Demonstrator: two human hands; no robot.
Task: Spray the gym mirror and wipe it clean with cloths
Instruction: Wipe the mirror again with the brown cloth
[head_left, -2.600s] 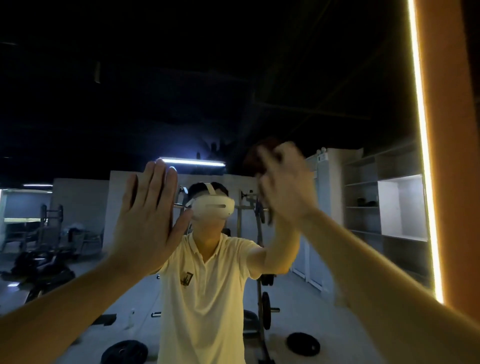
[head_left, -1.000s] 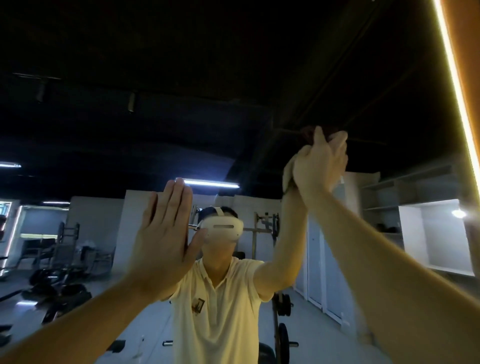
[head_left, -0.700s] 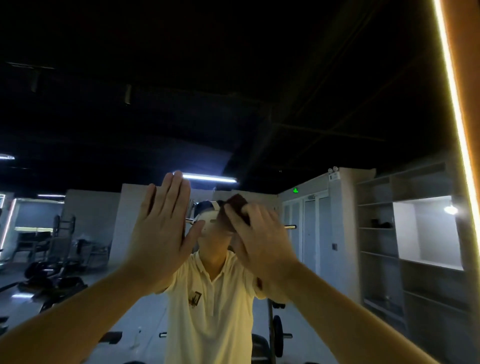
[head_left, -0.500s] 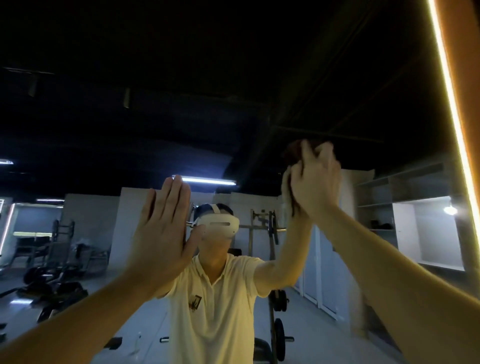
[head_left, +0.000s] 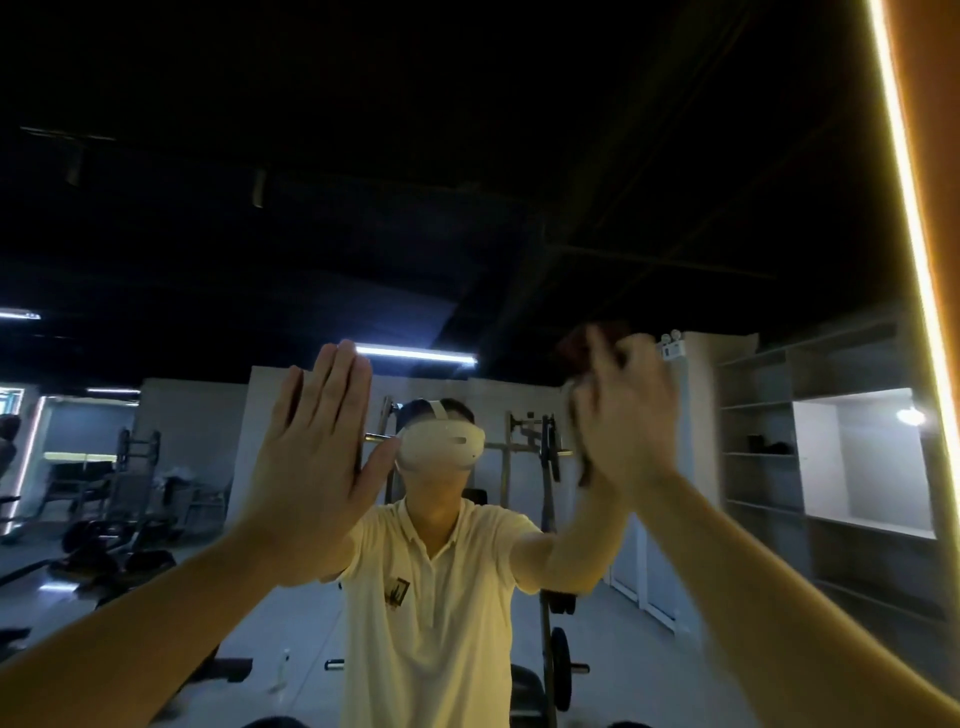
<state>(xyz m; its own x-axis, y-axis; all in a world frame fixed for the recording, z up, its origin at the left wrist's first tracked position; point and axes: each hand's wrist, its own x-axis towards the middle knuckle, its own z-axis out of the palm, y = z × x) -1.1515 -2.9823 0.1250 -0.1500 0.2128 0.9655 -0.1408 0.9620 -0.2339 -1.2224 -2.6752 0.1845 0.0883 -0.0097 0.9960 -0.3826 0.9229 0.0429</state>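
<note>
We press our left hand (head_left: 311, 462) flat, fingers straight, on the mirror (head_left: 467, 208); right of it, our blurred right hand (head_left: 623, 421) grips a cloth (head_left: 587, 338).

At your twelve o'clock the ceiling (head_left: 363, 156) is dark, with a tube light (head_left: 415, 355) glowing beneath it. Open shelving (head_left: 758, 467) stands at three, a bright strip (head_left: 904, 208) runs at two, gym benches (head_left: 119, 483) sit at nine, and pale floor (head_left: 301, 608) shows at seven.

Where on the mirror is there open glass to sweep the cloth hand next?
Bare mirror above both hands, and from the right hand with its cloth across to the lit strip. Tight between it and the flat left hand.
</note>
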